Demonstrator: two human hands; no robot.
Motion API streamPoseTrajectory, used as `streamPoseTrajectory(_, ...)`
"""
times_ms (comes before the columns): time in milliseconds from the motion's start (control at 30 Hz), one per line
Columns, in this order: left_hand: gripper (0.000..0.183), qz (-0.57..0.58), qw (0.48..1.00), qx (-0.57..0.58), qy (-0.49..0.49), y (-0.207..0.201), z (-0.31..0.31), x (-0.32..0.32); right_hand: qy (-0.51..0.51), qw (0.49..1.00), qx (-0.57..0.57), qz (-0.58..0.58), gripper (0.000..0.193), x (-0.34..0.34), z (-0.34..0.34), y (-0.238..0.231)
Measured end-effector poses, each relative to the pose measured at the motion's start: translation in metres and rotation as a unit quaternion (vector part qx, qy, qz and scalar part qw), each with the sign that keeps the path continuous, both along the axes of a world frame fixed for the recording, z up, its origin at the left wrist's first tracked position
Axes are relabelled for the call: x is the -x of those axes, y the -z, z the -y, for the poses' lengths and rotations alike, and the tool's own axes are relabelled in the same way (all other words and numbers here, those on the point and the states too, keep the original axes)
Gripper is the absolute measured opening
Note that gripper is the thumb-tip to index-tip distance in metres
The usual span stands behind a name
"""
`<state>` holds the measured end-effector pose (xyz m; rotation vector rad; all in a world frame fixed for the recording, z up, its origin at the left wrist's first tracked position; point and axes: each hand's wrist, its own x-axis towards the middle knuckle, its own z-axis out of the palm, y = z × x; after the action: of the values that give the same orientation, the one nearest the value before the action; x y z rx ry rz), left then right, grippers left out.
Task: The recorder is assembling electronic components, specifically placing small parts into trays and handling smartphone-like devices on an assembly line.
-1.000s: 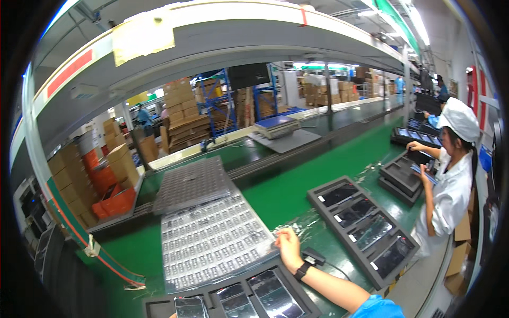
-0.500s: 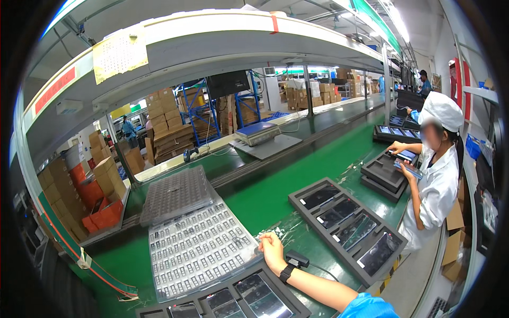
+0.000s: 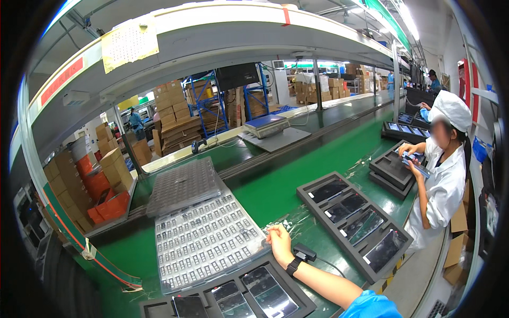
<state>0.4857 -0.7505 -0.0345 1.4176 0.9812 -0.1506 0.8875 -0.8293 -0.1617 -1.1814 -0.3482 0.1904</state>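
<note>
Clear gridded plastic tray [image 3: 258,244]: right hand [image 3: 280,244] still by right corner, apparently paused, curled, grip uncertain; left hand unseen.

A bare right hand [image 3: 280,241] wearing a black-strapped wristwatch [image 3: 293,266] bends its fingers at the corner of a clear plastic tray of small dark parts [image 3: 244,256], beside a black foam tray [image 3: 155,309] of glossy rectangular panels [image 3: 269,291], as a white-capped, white-coated co-worker [image 3: 444,192] holds a slim, flat device [image 3: 419,169] farther along the green worktop [image 3: 265,199].
</note>
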Motion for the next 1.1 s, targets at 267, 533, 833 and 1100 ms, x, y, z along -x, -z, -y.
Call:
streamPoseTrajectory(267,0.026,0.112,0.969,0.200,-0.090,-0.005,0.025,-0.023,-0.008,1.000,-0.019,0.004,0.011,0.002,0.003,0.000)
streamPoseTrajectory(533,0.026,0.144,0.956,0.249,-0.049,0.000,0.042,-0.064,-0.012,0.999,-0.045,-0.026,0.010,0.005,0.003,0.002)
streamPoseTrajectory(833,0.026,0.134,0.950,0.275,-0.067,0.008,0.044,-0.092,-0.007,0.999,-0.035,-0.009,0.011,-0.008,0.006,0.000)
streamPoseTrajectory(1100,0.028,0.199,0.941,0.274,-0.022,0.001,0.065,-0.128,-0.020,0.999,-0.045,-0.005,0.010,0.000,0.001,0.001)
